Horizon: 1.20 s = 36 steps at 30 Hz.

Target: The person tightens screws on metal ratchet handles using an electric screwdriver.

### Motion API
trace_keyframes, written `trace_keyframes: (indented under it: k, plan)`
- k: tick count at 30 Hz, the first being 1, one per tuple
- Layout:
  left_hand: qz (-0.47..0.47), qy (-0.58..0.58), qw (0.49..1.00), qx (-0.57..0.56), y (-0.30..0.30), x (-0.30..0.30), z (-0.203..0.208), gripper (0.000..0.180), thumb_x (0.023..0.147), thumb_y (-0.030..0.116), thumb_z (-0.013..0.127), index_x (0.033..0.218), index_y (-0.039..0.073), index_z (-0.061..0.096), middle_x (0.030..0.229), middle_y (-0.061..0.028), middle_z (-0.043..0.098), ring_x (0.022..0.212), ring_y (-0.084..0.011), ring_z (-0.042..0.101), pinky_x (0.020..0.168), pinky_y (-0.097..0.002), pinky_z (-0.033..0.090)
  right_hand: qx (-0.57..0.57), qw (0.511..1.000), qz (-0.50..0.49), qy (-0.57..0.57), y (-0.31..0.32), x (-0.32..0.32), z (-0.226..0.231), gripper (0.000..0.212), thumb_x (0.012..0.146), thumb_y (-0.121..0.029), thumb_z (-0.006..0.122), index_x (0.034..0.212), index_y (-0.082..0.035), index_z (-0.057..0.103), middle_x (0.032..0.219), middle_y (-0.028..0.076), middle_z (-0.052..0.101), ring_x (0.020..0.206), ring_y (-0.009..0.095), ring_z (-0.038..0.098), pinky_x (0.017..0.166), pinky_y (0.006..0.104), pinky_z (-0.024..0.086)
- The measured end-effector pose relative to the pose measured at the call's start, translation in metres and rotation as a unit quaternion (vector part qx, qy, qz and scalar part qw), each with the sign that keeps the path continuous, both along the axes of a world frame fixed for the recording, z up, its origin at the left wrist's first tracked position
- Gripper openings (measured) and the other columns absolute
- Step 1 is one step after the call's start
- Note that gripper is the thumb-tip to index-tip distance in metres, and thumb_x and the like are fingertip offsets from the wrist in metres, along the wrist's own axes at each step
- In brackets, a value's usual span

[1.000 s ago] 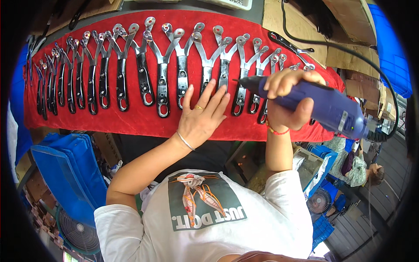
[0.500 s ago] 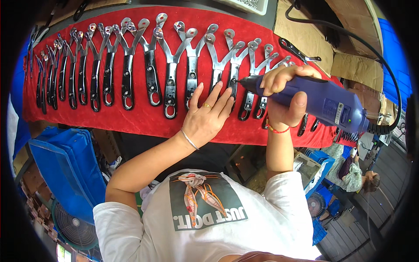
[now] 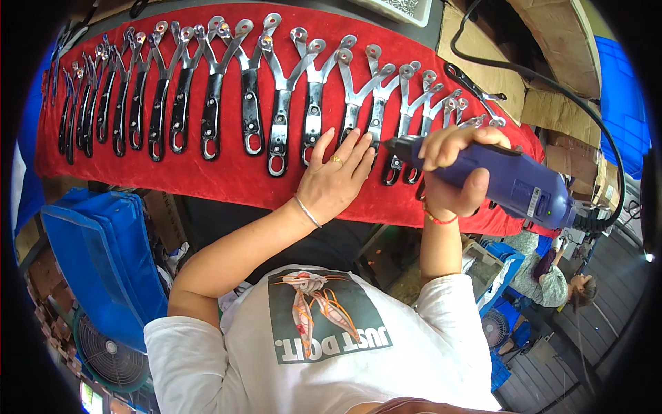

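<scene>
Has drawn the purple power screwdriver (image 3: 510,183) back from the handle reached half a second ago, leaving its tip close to the gap on that handle's right; cannot tell whether clear of the next one.

Low at far left, a round fan (image 3: 114,352). Just above it, stacked blue crates (image 3: 103,255), tilted in view; cannot see into them. Across the worktop (image 3: 433,38), a red cloth (image 3: 221,179), bearing a long row of Y-shaped metal tools (image 3: 278,131), laid side by side with black handles toward the wearer and forked ends pointing away. Right of the row's middle, left grip (image 3: 334,179) released, with fingers spread over the lower ends of a few handles. Beyond the cloth, at the worktop's far side, a pale tray (image 3: 414,22), holding many small metal pieces, too tiny to identify. Farther right, right grip (image 3: 452,165) clenched around the power screwdriver, held above the row and pointing left. Below the cloth's right part, a pale plastic crate (image 3: 479,262) beside a blue bin (image 3: 509,261), contents unclear. Toward the upper right, opened cardboard boxes (image 3: 562,117), contents dark and hard to make out. Lower, at far right, another person (image 3: 552,284), well apart from the worktop.
</scene>
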<state>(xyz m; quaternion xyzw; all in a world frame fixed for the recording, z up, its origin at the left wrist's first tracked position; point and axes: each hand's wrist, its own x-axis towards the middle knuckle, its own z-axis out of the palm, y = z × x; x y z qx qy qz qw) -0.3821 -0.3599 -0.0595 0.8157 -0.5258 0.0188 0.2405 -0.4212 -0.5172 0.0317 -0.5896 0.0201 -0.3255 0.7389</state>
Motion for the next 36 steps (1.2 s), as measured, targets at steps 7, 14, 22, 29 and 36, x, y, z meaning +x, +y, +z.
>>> trace_keyframes:
  k: [7, 14, 22, 29, 36]
  plan:
    - [-0.016, 0.002, 1.000, -0.019, 0.000, 0.003, 0.001, 0.034, 0.078, 0.022, 0.067, 0.109, 0.009, 0.062, 0.128, -0.0079, 0.055, 0.124, -0.0196, 0.046, 0.104, -0.0492, 0.027, -0.002, 1.000, -0.015, 0.017, 0.008, -0.007, -0.002, 0.047, 0.083, -0.037, 0.068, 0.109, -0.007, 0.042, 0.065, 0.008, 0.052, 0.054, 0.019, 0.053, 0.052, 0.0317, 0.046]
    - [-0.013, -0.012, 1.000, -0.015, -0.002, 0.001, 0.001, 0.031, 0.078, 0.022, 0.066, 0.106, 0.009, 0.061, 0.128, -0.0075, 0.054, 0.124, -0.0194, 0.046, 0.104, -0.0479, 0.028, -0.038, 0.999, 0.015, 0.017, 0.009, -0.007, -0.006, 0.047, 0.084, -0.037, 0.067, 0.107, -0.006, 0.039, 0.065, 0.007, 0.052, 0.054, 0.017, 0.053, 0.053, 0.0302, 0.047]
    - [-0.010, -0.001, 1.000, -0.026, -0.001, 0.001, -0.002, 0.033, 0.078, 0.022, 0.066, 0.108, 0.010, 0.060, 0.130, -0.0074, 0.053, 0.126, -0.0202, 0.045, 0.105, -0.0483, 0.029, -0.056, 0.996, 0.065, 0.029, 0.010, -0.002, -0.004, 0.048, 0.084, -0.036, 0.068, 0.108, -0.006, 0.039, 0.065, 0.006, 0.052, 0.055, 0.017, 0.053, 0.054, 0.0301, 0.048]
    - [0.001, 0.053, 0.999, 0.005, 0.033, 0.008, 0.015, 0.049, 0.072, 0.028, 0.072, 0.116, 0.011, 0.060, 0.135, -0.0033, 0.048, 0.131, -0.0219, 0.038, 0.105, -0.0504, 0.025, -0.001, 0.999, 0.003, -0.040, 0.015, 0.019, 0.003, 0.049, 0.083, -0.037, 0.069, 0.110, -0.008, 0.040, 0.066, 0.007, 0.051, 0.054, 0.018, 0.052, 0.052, 0.0316, 0.047]
    - [0.005, 0.011, 1.000, 0.002, 0.040, 0.008, 0.007, 0.045, 0.071, 0.029, 0.072, 0.110, 0.009, 0.063, 0.131, -0.0015, 0.053, 0.128, -0.0206, 0.041, 0.104, -0.0501, 0.026, 0.001, 0.999, 0.046, -0.018, 0.022, 0.031, -0.010, 0.049, 0.083, -0.034, 0.070, 0.111, -0.007, 0.040, 0.066, 0.007, 0.052, 0.053, 0.017, 0.051, 0.052, 0.0307, 0.047]
